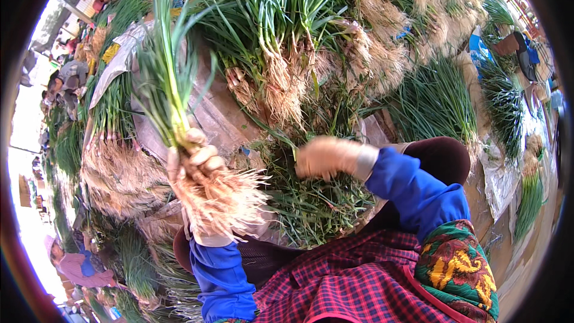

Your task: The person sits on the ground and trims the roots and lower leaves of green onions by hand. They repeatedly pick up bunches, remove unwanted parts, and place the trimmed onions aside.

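Observation:
My left hand [204, 152] is closed around a bunch of green onions [175, 107], just above the roots. Its green leaves point up and away, and the pale stringy roots [224, 197] splay out below my fingers. My right hand [332, 158] is blurred, to the right of the bunch and over a heap of loose green trimmings [318, 208]. A long green leaf [280, 133] reaches the fingertips of that hand; whether it is gripped is unclear. Beyond my hands, more rooted green onions [278, 69] lie in a row with their leaves pointing away.
Rooted onion bundles [119, 170] lie on the left, and another large bundle [435, 101] on the right. Plastic sheeting [497, 184] covers part of the ground. A person in pink [83, 269] sits at the lower left. My bent knee [441, 159] is beside my right forearm.

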The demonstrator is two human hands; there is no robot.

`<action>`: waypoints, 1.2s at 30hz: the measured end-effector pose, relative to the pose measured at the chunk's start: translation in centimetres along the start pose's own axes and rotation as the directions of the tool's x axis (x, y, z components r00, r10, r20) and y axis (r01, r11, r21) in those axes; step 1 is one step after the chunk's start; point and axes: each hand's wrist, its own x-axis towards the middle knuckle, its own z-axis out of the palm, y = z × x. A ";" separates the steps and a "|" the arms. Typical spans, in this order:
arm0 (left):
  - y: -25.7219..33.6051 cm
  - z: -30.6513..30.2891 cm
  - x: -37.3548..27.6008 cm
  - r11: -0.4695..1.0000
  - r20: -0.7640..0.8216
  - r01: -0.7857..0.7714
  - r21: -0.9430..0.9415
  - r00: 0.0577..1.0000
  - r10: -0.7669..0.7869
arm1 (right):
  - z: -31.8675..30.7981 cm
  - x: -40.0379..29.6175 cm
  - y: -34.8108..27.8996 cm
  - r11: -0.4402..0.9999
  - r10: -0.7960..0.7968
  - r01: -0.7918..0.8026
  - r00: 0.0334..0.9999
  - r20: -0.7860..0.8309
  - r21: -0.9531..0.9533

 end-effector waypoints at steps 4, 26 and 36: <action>-2.3 -0.7 -0.1 0.992 -0.176 0.042 0.118 0.984 -0.020 | -9.0 3.4 0.7 0.967 -0.038 0.249 0.338 -0.940 0.050; -1.0 -0.2 0.3 0.965 0.101 -0.102 0.243 0.992 0.079 | -14.4 3.2 11.3 0.949 0.311 -0.197 0.444 -0.841 0.247; -0.9 -0.3 0.1 0.920 -0.049 0.005 0.392 0.999 0.015 | -12.4 3.4 6.7 0.987 -0.042 -0.155 0.024 -0.999 -0.045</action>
